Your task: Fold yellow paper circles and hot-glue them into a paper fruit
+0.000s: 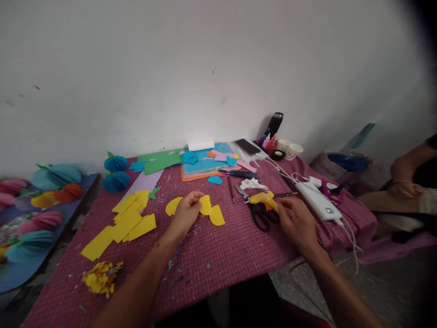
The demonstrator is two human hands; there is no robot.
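The left hand (186,213) pinches a yellow paper half-circle (205,205) mid-tabletop (221,255), while the right hand (297,223), fingers loosely curled and empty, touches the yellow glue gun (262,197) beside scissors (261,214), near the tabletop's right edge.

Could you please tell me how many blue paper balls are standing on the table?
2. Both sit at the far left corner of the table: one blue ball nearer the wall, the other just in front of it. None looks hidden.
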